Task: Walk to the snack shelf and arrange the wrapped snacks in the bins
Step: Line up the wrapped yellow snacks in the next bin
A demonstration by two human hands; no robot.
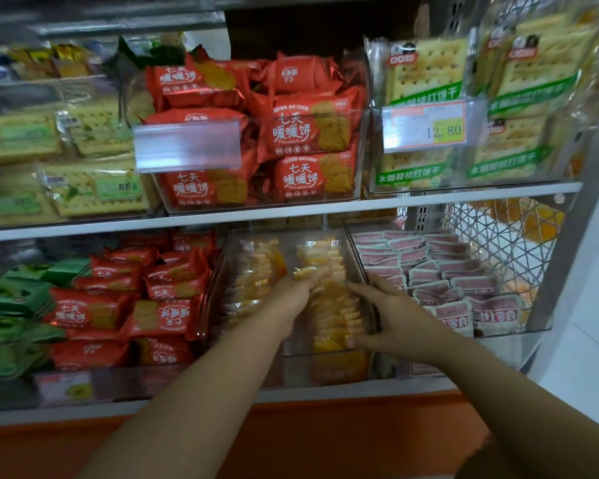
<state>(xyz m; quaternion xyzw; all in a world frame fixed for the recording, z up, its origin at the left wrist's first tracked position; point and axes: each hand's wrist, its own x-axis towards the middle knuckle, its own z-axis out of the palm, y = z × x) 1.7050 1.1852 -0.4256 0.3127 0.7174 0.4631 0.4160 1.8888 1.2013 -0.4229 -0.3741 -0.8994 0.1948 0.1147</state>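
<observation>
A clear plastic bin point(355, 252) on the lower shelf holds two rows of clear-wrapped yellow snacks point(336, 312). Both my hands are inside it. My left hand point(289, 299) reaches in from the left, its fingers curled on a yellow packet point(305, 273) at the top of the right row. My right hand point(391, 319) is spread over the same row, index finger stretched along the packets and thumb against the front end. The left row point(253, 281) lies untouched.
Left of the bin lie red biscuit packets point(159, 302) and green packets point(11, 305); on the right is a bin of pink-and-white packets point(440, 274). The upper shelf point(291, 212) carries bins of red biscuits and soda crackers. A wire basket point(502, 233) hangs at the right.
</observation>
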